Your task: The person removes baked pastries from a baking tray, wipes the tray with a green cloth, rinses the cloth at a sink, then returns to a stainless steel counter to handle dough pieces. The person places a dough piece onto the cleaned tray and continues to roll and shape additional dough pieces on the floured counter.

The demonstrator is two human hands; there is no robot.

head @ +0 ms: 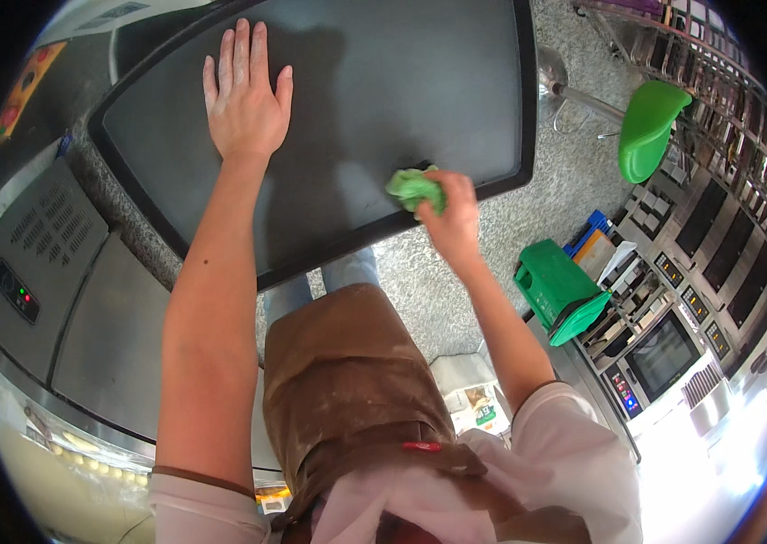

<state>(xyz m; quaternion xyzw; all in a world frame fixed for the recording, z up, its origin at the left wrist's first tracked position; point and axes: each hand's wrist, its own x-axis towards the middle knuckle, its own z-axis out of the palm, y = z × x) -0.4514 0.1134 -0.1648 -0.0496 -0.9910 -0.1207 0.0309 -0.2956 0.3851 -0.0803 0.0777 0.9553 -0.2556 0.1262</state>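
Note:
My left hand (247,102) lies palm down with its fingers spread on a large dark tray (410,88) with a raised black rim; pale powder marks its fingers. Nothing is held in it. Nearer the tray's lower right edge, my right hand (450,211) grips a crumpled green cloth (416,190), which rests against the tray's surface. A small dark patch shows just behind the cloth. The brown apron (349,353) I wear is below the tray, marked with light smudges.
A steel cabinet with a control panel (16,290) stands at the left. To the right are a green stool seat (648,132), a green bin (556,285), a wire rack (716,68) and stacked ovens (665,353). A printed bag (482,408) is on the speckled floor.

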